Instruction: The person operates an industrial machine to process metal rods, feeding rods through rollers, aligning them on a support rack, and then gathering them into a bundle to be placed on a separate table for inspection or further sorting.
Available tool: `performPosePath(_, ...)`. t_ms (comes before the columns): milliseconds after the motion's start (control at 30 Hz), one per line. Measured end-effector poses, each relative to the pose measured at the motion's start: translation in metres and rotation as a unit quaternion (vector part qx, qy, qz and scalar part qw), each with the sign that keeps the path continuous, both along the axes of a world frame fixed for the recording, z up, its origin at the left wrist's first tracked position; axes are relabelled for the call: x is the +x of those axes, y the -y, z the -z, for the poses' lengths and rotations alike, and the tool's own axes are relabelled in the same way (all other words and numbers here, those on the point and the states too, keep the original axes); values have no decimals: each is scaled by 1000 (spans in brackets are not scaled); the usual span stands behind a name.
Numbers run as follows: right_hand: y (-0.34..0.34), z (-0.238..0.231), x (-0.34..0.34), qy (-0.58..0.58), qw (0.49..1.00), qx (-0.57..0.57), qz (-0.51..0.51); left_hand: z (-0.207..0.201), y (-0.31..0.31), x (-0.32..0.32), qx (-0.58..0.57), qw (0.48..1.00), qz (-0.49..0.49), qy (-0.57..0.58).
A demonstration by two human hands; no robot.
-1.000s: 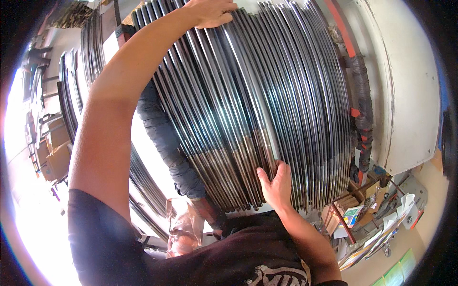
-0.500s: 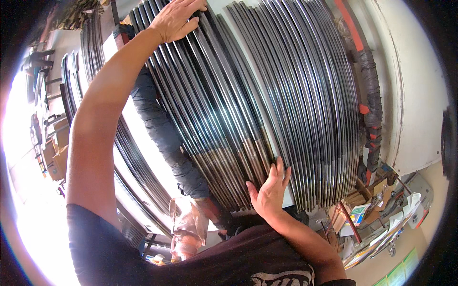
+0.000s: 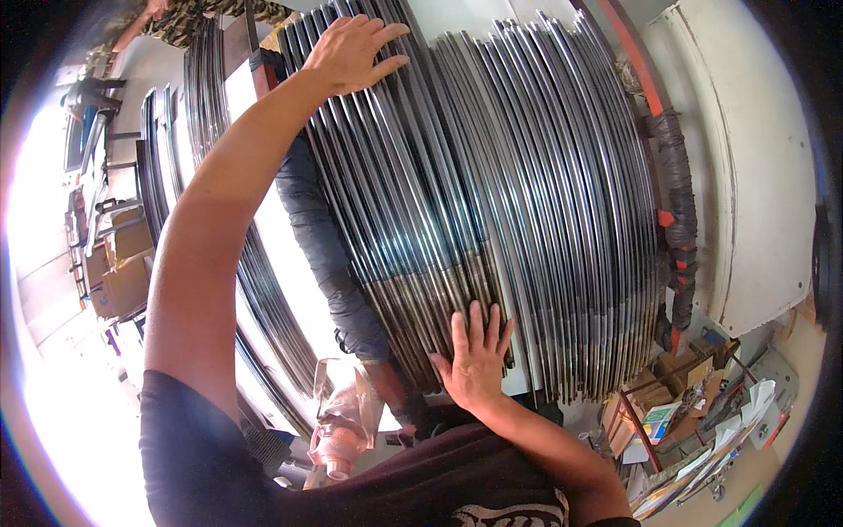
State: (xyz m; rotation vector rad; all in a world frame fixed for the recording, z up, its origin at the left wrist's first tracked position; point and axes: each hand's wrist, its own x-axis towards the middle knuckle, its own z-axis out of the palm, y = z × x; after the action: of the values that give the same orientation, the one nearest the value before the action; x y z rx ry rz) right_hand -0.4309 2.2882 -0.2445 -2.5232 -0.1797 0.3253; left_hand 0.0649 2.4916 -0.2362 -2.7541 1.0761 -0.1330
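Observation:
Long dark metal rods lie side by side in two rows, a left row (image 3: 395, 211) and a right row (image 3: 571, 211), bright with glare along their middles. The near ends of the left row are brownish. Across the far part of the left row rests my left hand (image 3: 358, 56), its fingers spread. My right hand (image 3: 477, 356) lies with fingers apart on the brownish near ends, by the row's right edge. A narrow strip of white surface (image 3: 524, 364) shows between the rows near their close ends.
A post wrapped in black tape (image 3: 314, 237) runs along the left; a red, partly wrapped bar (image 3: 674, 176) borders the right. More rods (image 3: 268, 299) lie beyond the left post. A clear plastic bottle (image 3: 338, 439) stands near me. Another person's arm (image 3: 136, 28) shows far left.
The whole view has shifted. My right hand has moved left onto the brownish rod ends. The white strip between the rows looks narrower, and another person's arm has come into view.

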Motion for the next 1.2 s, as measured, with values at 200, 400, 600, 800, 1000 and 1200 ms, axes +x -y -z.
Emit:
performPosePath(200,1,2,-2,-17,1000,-8,-2,27,34,-17,-3,995,77,-64)
performPosePath(400,12,7,1,14,999,6,28,23,39,-28,10,996,37,-85)
performPosePath(600,16,-1,15,-14,996,12,92,17,42,-33,6,994,32,-102)
performPosePath(800,21,-2,15,-12,994,23,109,12,51,-39,15,994,7,-108)
performPosePath(1000,28,1,12,-15,996,43,81,4,80,-64,-47,993,43,-96)
performPosePath(1200,33,7,8,12,997,38,72,-17,220,-167,-178,963,121,-162)
